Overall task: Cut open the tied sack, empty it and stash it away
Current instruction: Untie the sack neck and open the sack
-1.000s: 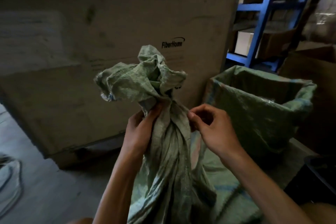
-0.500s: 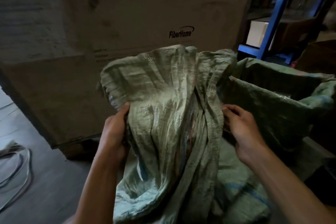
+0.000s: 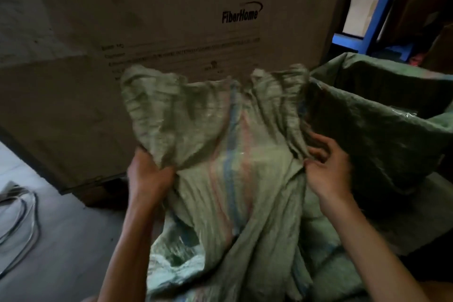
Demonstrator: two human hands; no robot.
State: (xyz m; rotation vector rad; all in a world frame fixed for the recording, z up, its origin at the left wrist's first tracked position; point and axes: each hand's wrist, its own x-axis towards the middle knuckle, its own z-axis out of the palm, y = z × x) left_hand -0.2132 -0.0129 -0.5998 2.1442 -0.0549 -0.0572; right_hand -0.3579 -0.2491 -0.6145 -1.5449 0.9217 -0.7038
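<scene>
A crumpled green woven sack [image 3: 228,154] with faint blue and pink stripes hangs in front of me, its mouth untied and spread wide. My left hand [image 3: 149,179] grips the left edge of the mouth. My right hand [image 3: 326,169] pinches the right edge. The cloth stretches between both hands and its lower part sags toward the floor. What is inside the sack is hidden.
A second green sack [image 3: 382,115] stands open at the right. A big cardboard box [image 3: 171,19] printed "FiberHome" fills the back. Blue shelving [image 3: 377,7] rises at the far right. Loose cables [image 3: 22,223] lie on the grey floor at the left.
The knotted neck has come undone. My hands moved apart from the neck to the mouth's two edges, and the sack has spread wide between them.
</scene>
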